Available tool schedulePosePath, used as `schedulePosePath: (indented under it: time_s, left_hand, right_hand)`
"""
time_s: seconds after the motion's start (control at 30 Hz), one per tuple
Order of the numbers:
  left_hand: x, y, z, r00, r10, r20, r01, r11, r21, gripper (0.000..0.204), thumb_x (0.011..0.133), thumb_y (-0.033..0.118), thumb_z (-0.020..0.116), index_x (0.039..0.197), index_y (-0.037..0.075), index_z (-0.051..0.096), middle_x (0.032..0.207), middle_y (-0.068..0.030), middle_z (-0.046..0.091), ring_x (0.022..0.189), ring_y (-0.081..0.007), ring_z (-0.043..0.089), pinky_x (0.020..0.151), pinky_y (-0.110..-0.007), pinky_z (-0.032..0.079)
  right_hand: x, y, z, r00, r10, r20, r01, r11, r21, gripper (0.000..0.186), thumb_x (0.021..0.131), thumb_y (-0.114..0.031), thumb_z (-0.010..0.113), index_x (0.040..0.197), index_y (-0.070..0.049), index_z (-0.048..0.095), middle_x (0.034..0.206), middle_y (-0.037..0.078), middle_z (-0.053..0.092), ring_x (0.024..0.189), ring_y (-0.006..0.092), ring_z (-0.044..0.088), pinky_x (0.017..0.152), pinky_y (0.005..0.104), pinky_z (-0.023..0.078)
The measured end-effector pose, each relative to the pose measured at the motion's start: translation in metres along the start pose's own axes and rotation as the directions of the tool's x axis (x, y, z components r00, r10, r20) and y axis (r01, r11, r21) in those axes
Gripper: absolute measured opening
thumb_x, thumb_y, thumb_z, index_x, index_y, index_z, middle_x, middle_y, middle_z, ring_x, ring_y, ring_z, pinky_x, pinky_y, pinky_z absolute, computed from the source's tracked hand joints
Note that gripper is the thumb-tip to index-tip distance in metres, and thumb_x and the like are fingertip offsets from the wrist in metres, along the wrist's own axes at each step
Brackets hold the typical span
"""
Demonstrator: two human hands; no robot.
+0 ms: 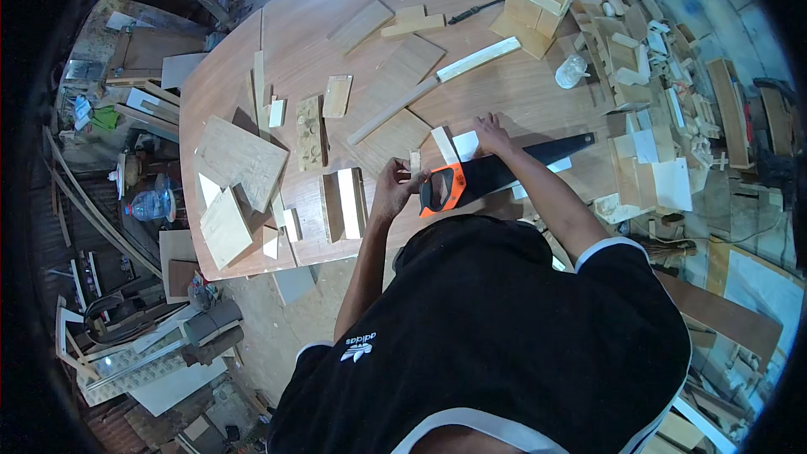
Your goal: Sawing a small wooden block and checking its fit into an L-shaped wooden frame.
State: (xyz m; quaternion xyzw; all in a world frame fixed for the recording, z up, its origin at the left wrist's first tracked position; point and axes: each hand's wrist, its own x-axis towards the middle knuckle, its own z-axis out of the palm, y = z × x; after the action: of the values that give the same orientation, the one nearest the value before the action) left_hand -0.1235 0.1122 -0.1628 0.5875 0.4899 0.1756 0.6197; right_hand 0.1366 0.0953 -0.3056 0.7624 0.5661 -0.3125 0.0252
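My left hand grips a small pale wooden piece beside the orange-and-black saw handle. The hand saw lies across the front of the worktable, blade pointing right, over white pieces. My right hand reaches past the blade, fingers apart, beside a white board and a short pale strip; whether it touches them I cannot tell. Behind lie a square plywood panel and a long wooden strip.
The worktable also holds plywood panels, a block with holes, a grooved piece, a dark tool, a plastic cup and stacked offcuts. A water bottle and piled boards stand at the left.
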Motion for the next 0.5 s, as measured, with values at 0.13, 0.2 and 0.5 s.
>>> schedulePosePath:
  time_s: [0.13, 0.2, 0.5]
  left_hand:
    - [0.002, -0.002, 0.006, 1.000, 0.009, 0.017, -0.008, 0.999, -0.037, 0.034, 0.079, 0.019, 0.075, 0.089, 0.004, 0.046, 0.076, -0.0072, 0.061, 0.066, -0.0109, 0.056, 0.056, -0.025, 0.045]
    - [0.003, -0.006, 0.007, 1.000, 0.017, 0.014, -0.017, 0.999, -0.048, 0.036, 0.079, 0.019, 0.076, 0.091, 0.003, 0.046, 0.076, -0.0073, 0.061, 0.066, -0.0109, 0.056, 0.056, -0.025, 0.045]
    - [0.007, -0.017, 0.012, 0.998, 0.050, 0.044, -0.051, 0.998, 0.035, 0.041, 0.078, 0.023, 0.077, 0.094, 0.002, 0.045, 0.079, -0.0092, 0.061, 0.067, -0.0132, 0.059, 0.057, -0.026, 0.048]
  right_hand:
    - [0.002, 0.005, -0.010, 0.996, 0.048, 0.069, -0.056, 0.992, 0.117, 0.095, 0.048, -0.032, 0.091, 0.125, 0.000, 0.045, 0.131, 0.025, 0.046, 0.126, 0.0399, 0.039, 0.099, 0.0450, 0.041]
    - [0.007, 0.011, -0.019, 0.981, 0.070, 0.181, -0.117, 0.958, 0.263, 0.088, 0.048, -0.030, 0.091, 0.119, 0.001, 0.049, 0.122, 0.024, 0.052, 0.117, 0.0372, 0.047, 0.094, 0.0424, 0.045]
    - [0.026, 0.053, -0.006, 0.983, 0.077, -0.168, 0.019, 0.861, 0.509, 0.061, 0.056, -0.030, 0.086, 0.107, -0.004, 0.064, 0.106, 0.017, 0.064, 0.097, 0.0287, 0.062, 0.085, 0.0354, 0.049]
